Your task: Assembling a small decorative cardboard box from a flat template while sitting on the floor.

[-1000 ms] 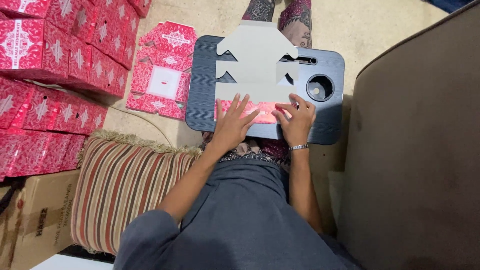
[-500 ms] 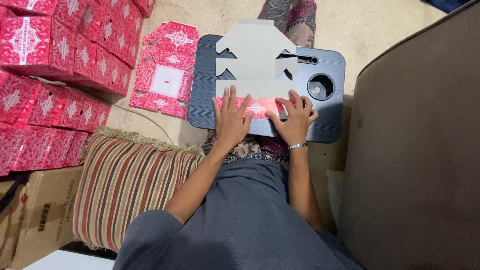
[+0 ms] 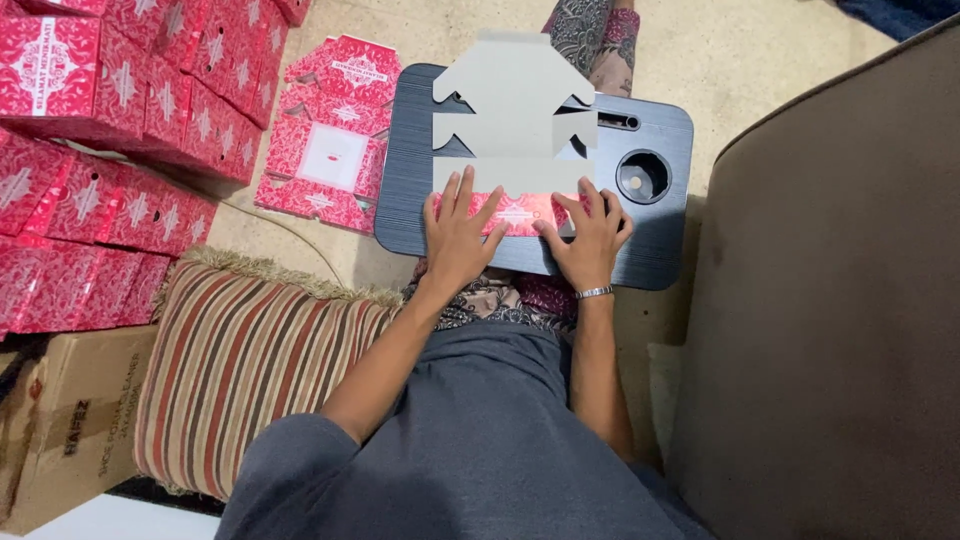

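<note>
So, both hands flat on a half-folded carton on a lap tray.

Head view: the left hand (image 3: 462, 232) and right hand (image 3: 590, 235) lie palm-down with fingers spread, pressing the red folded-over flap of a flat carton blank (image 3: 515, 120), gripping nothing. The blank lies grey side up on a dark lap tray (image 3: 410, 150), whose round cup recess (image 3: 643, 176) looks empty. A bracelet (image 3: 594, 292) sits on the right wrist. Just left of the tray, more unfolded red blanks (image 3: 330, 150) lie on the floor. Further left, closed red boxes (image 3: 100, 110) are stacked up; contents not visible. A striped cushion (image 3: 240, 370) and a brown cardboard box (image 3: 70, 430) sit nearer the person.
</note>
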